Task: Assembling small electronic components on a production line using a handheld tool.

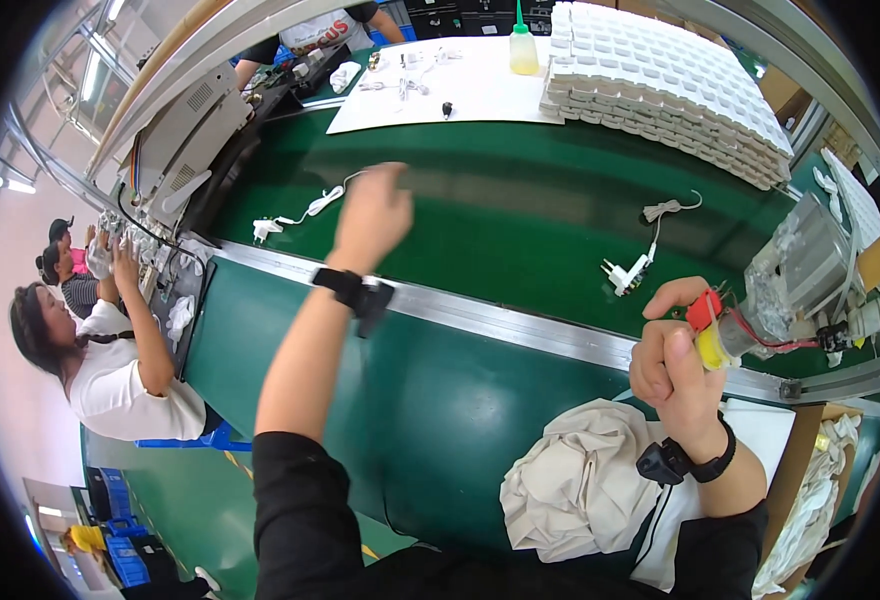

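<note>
My left hand [375,220] is over the dark green belt, fingers bent down and blurred. Right beside its fingertips ends the thin cord of a white plug adapter [266,229], whose cable is bundled. Whether the fingers grip that cord is hidden. My right hand [675,365] is raised at the right, index finger curved up and the other fingers curled in. It is next to the red piece [704,310] and yellow band [712,348] of a wired, plastic-wrapped device [800,265]. What its fingers hold, if anything, does not show. A second white plug adapter [628,272] with cord lies beyond it on the belt.
A metal rail [520,330] separates the belt from the near green worktop [420,400]. Crumpled beige cloth [580,480] lies before me. Stacked white trays [660,85], a white board [380,110] and a green-tipped bottle [523,50] stand across. Co-workers sit left and opposite.
</note>
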